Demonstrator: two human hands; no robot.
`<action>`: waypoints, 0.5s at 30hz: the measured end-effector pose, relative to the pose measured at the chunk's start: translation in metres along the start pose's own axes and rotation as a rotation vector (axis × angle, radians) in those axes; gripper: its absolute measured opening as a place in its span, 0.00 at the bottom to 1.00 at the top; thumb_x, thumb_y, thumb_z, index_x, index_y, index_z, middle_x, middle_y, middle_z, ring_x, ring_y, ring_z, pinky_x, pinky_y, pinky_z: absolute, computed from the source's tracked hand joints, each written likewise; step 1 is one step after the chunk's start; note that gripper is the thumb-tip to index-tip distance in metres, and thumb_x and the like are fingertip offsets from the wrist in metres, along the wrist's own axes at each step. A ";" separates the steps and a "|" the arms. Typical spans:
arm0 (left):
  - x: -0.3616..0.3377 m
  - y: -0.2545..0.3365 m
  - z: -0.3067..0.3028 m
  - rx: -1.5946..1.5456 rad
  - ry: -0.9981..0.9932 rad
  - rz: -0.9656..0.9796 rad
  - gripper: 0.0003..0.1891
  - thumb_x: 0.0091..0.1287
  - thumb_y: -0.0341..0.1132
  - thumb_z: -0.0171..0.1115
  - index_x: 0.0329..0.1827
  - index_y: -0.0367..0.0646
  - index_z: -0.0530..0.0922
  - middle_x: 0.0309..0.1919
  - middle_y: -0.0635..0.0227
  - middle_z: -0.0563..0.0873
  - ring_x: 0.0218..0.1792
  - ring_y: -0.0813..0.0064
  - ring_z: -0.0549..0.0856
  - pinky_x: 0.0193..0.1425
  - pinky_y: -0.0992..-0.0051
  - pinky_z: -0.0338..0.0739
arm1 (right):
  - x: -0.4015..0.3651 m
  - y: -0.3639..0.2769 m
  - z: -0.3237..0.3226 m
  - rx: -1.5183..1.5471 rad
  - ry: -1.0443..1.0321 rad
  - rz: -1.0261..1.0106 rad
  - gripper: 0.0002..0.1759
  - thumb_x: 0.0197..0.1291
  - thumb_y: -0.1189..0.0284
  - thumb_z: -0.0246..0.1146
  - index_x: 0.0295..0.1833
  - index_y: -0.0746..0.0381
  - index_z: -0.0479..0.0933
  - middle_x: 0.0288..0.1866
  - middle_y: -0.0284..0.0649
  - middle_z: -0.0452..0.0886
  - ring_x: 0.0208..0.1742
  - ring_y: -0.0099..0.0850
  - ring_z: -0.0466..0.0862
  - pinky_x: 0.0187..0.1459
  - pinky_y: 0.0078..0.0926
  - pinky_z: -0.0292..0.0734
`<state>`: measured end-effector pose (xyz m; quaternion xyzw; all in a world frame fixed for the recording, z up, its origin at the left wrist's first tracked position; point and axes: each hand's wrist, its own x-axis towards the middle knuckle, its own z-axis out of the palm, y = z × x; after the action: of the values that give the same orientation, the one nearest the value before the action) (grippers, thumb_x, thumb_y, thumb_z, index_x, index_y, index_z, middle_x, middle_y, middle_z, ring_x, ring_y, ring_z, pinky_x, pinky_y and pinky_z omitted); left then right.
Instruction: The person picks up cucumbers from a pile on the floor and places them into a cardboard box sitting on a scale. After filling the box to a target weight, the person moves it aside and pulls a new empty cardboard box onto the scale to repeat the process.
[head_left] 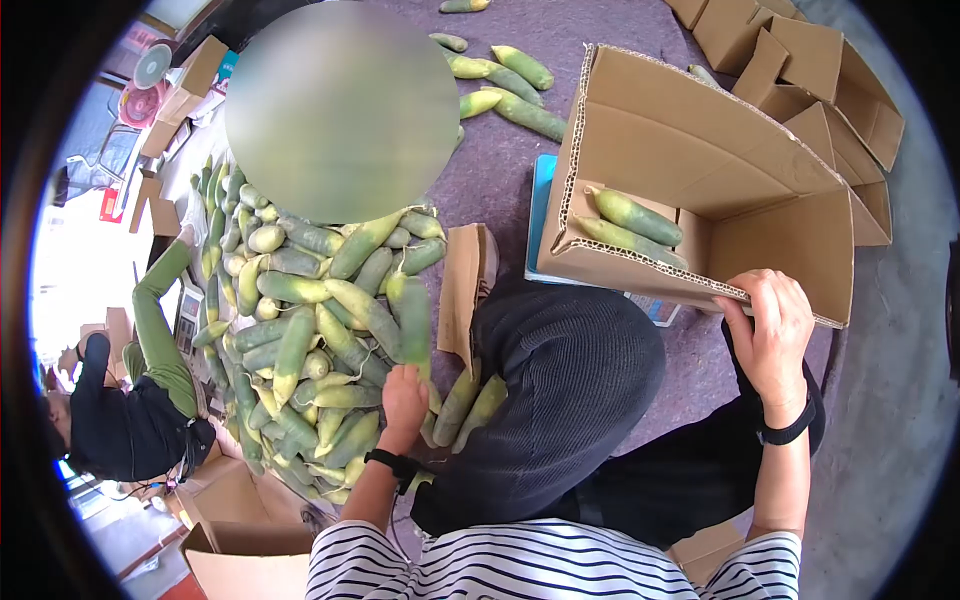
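Note:
My left hand (404, 402) is closed around the lower end of a green radish (414, 325), which stands upright above my fingers and is smeared by motion. Beside it spreads a big heap of green radishes (292, 350). On the right, my right hand (776, 330) pinches the near rim of an open cardboard box (690, 140), thumb on one side and fingers over the other. Two green radishes (636, 216) lie side by side at the left end inside this box.
Several green radishes (512, 85) lie on the purple-brown cloth (500, 190) at the back. More cardboard boxes (830, 90) stand at the upper right. A cardboard piece (463, 290) stands near my knee. Another person (135, 410) is at the left. A blurred disc hides the upper middle.

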<state>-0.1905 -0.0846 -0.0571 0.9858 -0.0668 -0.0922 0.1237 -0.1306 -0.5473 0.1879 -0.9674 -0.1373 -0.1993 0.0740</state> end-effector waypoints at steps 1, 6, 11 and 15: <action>0.001 -0.006 -0.002 0.004 0.042 -0.056 0.14 0.57 0.32 0.65 0.45 0.41 0.74 0.40 0.56 0.77 0.45 0.51 0.78 0.47 0.56 0.74 | -0.002 -0.001 0.000 -0.008 0.008 0.007 0.12 0.49 0.71 0.72 0.35 0.61 0.75 0.31 0.38 0.78 0.33 0.37 0.78 0.38 0.32 0.73; 0.015 -0.034 0.003 -0.020 0.038 -0.207 0.17 0.57 0.36 0.67 0.47 0.41 0.74 0.41 0.54 0.78 0.46 0.50 0.79 0.48 0.56 0.75 | -0.003 -0.002 -0.001 -0.029 0.011 0.036 0.13 0.49 0.71 0.72 0.36 0.61 0.75 0.32 0.38 0.78 0.33 0.37 0.78 0.39 0.32 0.73; 0.045 -0.034 0.052 -0.303 -0.216 -0.250 0.27 0.56 0.43 0.71 0.51 0.32 0.72 0.43 0.44 0.83 0.46 0.44 0.82 0.50 0.57 0.77 | -0.006 -0.004 0.000 -0.036 0.006 0.052 0.13 0.48 0.70 0.72 0.36 0.61 0.75 0.32 0.38 0.78 0.33 0.37 0.78 0.39 0.33 0.73; 0.064 -0.021 0.081 -0.252 -0.241 -0.416 0.32 0.54 0.45 0.73 0.48 0.25 0.69 0.43 0.35 0.82 0.49 0.41 0.82 0.53 0.57 0.78 | -0.003 -0.004 0.000 -0.041 -0.006 0.059 0.13 0.48 0.69 0.72 0.36 0.60 0.75 0.32 0.38 0.78 0.34 0.37 0.78 0.40 0.33 0.73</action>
<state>-0.1425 -0.0930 -0.1504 0.9371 0.1348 -0.2400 0.2148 -0.1341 -0.5444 0.1874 -0.9730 -0.1047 -0.1970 0.0597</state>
